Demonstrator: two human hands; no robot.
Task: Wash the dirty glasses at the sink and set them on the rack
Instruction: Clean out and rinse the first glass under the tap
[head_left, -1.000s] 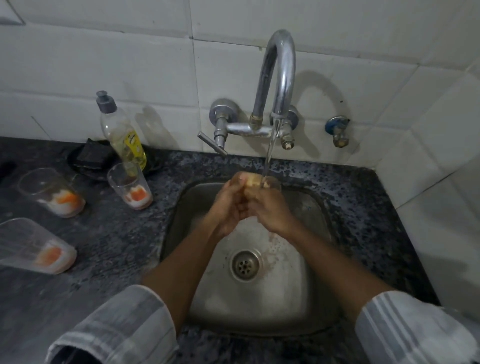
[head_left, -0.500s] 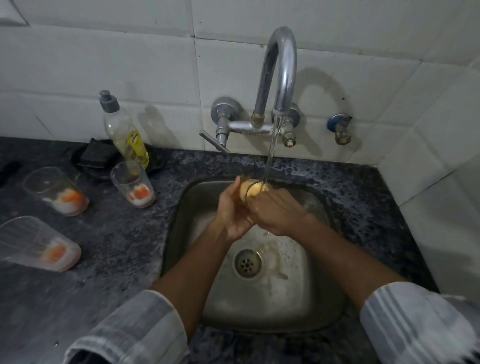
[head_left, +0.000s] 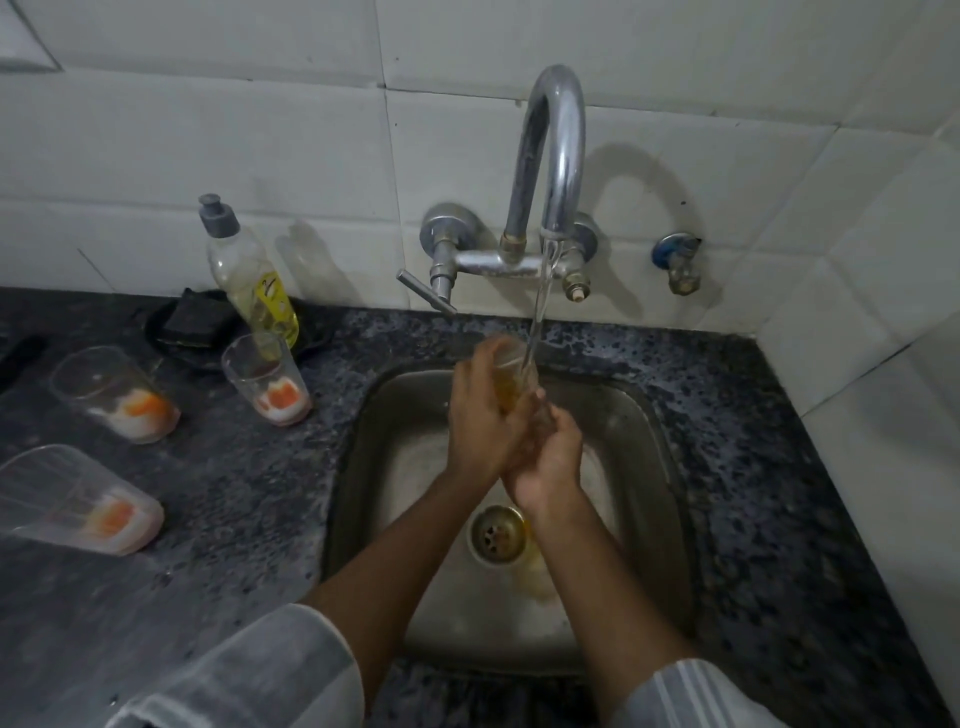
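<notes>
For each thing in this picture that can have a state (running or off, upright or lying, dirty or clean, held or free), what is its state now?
Tap: running, the stream falls onto the held glass.
Held glass: gripped by both hands over the sink, yellowish liquid inside.
Left hand: closed on the glass.
Right hand: closed on the glass, lower down.
Three glasses on the counter: free, dirty with orange residue.
Soap bottle: capped, partly full.
Sink: wet, drain open.

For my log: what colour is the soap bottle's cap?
Grey, on the dish soap bottle; head view.
</notes>
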